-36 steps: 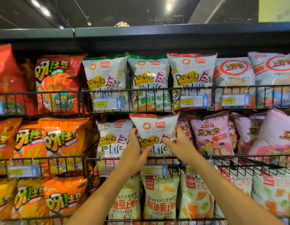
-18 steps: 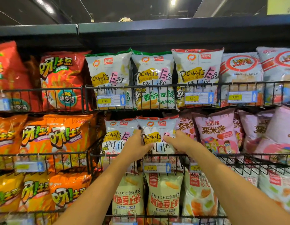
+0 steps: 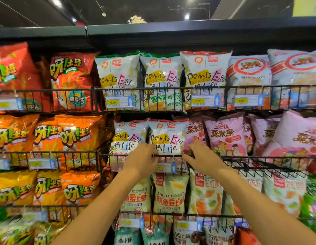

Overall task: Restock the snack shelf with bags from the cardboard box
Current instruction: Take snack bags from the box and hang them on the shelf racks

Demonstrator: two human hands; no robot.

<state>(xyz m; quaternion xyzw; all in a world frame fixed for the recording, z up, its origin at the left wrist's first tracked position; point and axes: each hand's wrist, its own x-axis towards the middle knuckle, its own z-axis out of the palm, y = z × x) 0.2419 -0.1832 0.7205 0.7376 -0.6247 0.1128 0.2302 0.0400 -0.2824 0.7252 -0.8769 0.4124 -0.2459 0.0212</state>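
Change: a second ago both grips held the white bag (image 3: 165,138) up above the front rail of the wire basket (image 3: 114,154). Half a second ago it was going down into the basket. Now it stands inside, and the grips have slid from its middle sides to its lower corners.
White bag: it stands upright in the middle tier of the snack shelf (image 3: 171,27), with its red top edge up and its bottom hidden behind the front rail.
Left grip (image 3: 142,160): this bare hand is at rail height, with its back to the camera. Its fingers reach the bag's lower left corner. Motion blur hides whether they pinch the bag or only touch it.
Right grip (image 3: 204,159): this bare hand is at the bag's lower right corner, with blurred fingers against the edge and the thumb pointing left along the rail. It cannot be told whether it is clenched on the bag or released.
Bag to grips: the bag lies between the two grips and mostly above them, and both forearms come up from below.
Neighbours: a matching bag (image 3: 129,137) stands just to the left, touching the white bag. Pink bags (image 3: 226,137) stand to the right. Three more bags of the same print (image 3: 205,76) fill the tier above.
Price tag (image 3: 165,168): it hangs on the basket front below the white bag, between the two wrists.
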